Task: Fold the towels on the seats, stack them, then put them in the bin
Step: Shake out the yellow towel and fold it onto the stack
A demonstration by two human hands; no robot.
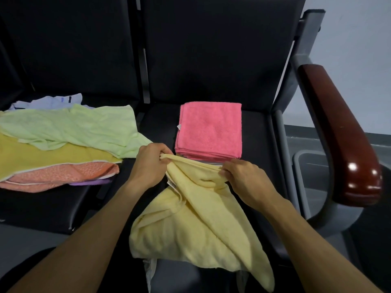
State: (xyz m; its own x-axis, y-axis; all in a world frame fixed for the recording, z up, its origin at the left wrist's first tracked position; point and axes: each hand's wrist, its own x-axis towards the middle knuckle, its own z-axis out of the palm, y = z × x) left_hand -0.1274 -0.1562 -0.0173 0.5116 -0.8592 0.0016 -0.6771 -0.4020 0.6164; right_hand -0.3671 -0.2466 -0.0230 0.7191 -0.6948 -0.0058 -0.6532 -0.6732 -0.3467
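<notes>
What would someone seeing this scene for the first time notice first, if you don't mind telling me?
Probably the pale yellow towel held up in the middle, its top edge pinched by the left hand and the right hand. Just behind it, a neatly folded pink towel lies on the dark seat. On the seat to the left sprawls a loose pile of unfolded towels, green, mustard and orange.

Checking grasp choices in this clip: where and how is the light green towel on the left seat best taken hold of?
Grip the light green towel at its two right-hand corners, coming from its right, the gap between the seats. It lies spread on top of the pile, and that edge hangs free, clear of the mustard towel beneath.
</notes>
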